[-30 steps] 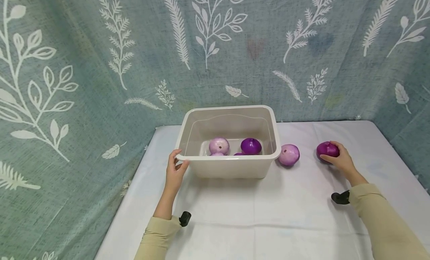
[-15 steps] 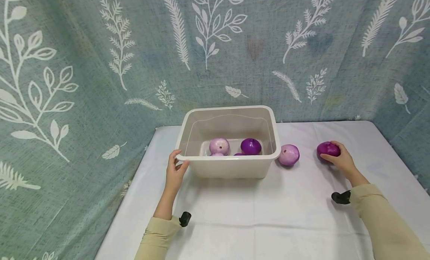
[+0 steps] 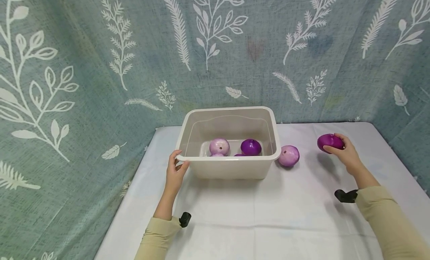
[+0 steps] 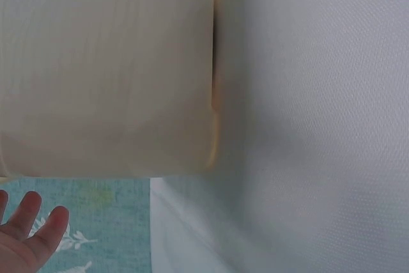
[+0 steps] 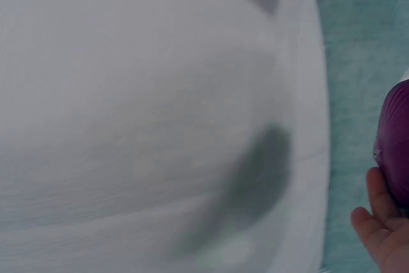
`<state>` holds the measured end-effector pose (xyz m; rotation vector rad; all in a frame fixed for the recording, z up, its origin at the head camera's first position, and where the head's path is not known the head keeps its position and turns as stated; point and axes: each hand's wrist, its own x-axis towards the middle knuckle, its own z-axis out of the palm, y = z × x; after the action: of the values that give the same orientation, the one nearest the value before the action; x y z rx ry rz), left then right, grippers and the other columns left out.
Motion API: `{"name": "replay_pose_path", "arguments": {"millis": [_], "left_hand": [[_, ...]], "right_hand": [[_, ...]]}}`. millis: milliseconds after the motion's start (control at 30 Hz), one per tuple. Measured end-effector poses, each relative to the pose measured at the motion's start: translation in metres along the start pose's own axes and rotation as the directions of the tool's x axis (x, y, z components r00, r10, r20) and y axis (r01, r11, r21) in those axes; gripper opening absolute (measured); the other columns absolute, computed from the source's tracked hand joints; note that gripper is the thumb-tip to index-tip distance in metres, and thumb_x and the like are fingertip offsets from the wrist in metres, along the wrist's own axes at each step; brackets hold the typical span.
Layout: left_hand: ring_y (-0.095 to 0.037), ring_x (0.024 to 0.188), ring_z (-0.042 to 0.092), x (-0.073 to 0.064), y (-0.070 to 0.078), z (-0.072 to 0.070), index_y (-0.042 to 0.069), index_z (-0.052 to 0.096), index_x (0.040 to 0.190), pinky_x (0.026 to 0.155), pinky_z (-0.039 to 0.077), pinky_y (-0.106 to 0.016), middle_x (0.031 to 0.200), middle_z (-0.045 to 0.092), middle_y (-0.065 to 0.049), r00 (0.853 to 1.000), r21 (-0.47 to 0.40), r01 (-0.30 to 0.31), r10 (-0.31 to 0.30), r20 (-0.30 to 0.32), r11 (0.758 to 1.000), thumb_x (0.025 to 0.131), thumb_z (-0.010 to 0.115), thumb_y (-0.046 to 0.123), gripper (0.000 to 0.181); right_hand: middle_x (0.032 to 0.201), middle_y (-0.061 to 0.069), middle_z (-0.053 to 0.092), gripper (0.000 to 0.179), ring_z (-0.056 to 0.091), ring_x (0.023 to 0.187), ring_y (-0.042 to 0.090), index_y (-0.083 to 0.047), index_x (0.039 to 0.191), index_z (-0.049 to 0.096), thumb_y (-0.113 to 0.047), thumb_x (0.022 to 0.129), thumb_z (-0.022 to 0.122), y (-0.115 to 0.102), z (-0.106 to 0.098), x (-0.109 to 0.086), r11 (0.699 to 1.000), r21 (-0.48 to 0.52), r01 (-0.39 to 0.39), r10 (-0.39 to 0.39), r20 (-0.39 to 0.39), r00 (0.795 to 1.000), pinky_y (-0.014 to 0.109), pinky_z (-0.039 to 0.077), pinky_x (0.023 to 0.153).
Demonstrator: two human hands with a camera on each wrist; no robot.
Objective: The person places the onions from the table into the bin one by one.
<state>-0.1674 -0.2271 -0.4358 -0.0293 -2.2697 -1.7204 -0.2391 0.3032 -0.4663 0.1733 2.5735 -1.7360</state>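
My right hand (image 3: 349, 155) grips a dark purple onion (image 3: 330, 142) above the right part of the table; its shadow lies below it on the cloth. In the right wrist view the same onion (image 5: 395, 145) shows at the right edge, fingers against it. My left hand (image 3: 175, 174) holds the near left corner of a pale grey plastic bin (image 3: 231, 167), fingertips at the rim. Inside sit a light purple onion (image 3: 219, 146) and a dark one (image 3: 251, 147), with more partly hidden behind the front wall. Another light purple onion (image 3: 289, 156) rests just right of the bin.
A white cloth (image 3: 255, 222) covers the table. Behind and at the sides hangs a green curtain (image 3: 147, 51) with white leaf prints, close to the table's back edge. Dark wrist-worn cameras sit at both sleeve cuffs.
My right hand has lifted the dark purple onion off the table, slightly up and to the right. The left hand, the bin and the other onions have stayed in place.
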Motion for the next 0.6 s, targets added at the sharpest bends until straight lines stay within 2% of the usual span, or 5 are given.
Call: {"name": "replay_pose_path", "arguments": {"millis": [300, 467, 600], "left_hand": [[-0.025, 0.110, 0.044, 0.000, 0.001, 0.000, 0.002, 0.034, 0.131, 0.077, 0.041, -0.013, 0.137, 0.036, -0.019, 1.000, -0.003, 0.003, -0.003, -0.004, 1.000, 0.089, 0.054, 0.002, 0.046], [-0.012, 0.103, 0.046, -0.001, 0.001, 0.000, 0.002, 0.034, 0.131, 0.077, 0.042, -0.014, 0.137, 0.036, -0.019, 1.000, 0.005, 0.018, -0.018, 0.001, 1.000, 0.089, 0.054, 0.004, 0.047], [-0.010, 0.100, 0.047, 0.000, 0.000, -0.001, 0.003, 0.033, 0.132, 0.078, 0.043, -0.015, 0.137, 0.036, -0.018, 1.000, 0.008, 0.029, -0.029, 0.012, 1.000, 0.090, 0.054, 0.005, 0.047]], "right_hand": [[0.147, 0.029, 0.006, 0.081, 0.012, 0.129, 0.048, -0.006, 0.146, 0.006, -0.035, 0.089, 0.056, -0.039, 0.000, -0.003, 1.000, 0.004, 0.007, -0.008, 0.035, 0.999, 0.063, 0.022, 0.100], [0.147, 0.029, 0.007, 0.082, 0.013, 0.129, 0.048, -0.005, 0.146, 0.006, -0.036, 0.089, 0.056, -0.051, 0.000, -0.004, 1.000, -0.008, 0.006, -0.006, 0.044, 0.999, 0.063, 0.023, 0.099], [0.148, 0.028, 0.006, 0.084, 0.014, 0.130, 0.047, -0.007, 0.147, 0.006, -0.039, 0.088, 0.057, -0.064, 0.000, -0.005, 1.000, -0.015, 0.010, -0.009, 0.071, 0.997, 0.063, 0.023, 0.099]]}}
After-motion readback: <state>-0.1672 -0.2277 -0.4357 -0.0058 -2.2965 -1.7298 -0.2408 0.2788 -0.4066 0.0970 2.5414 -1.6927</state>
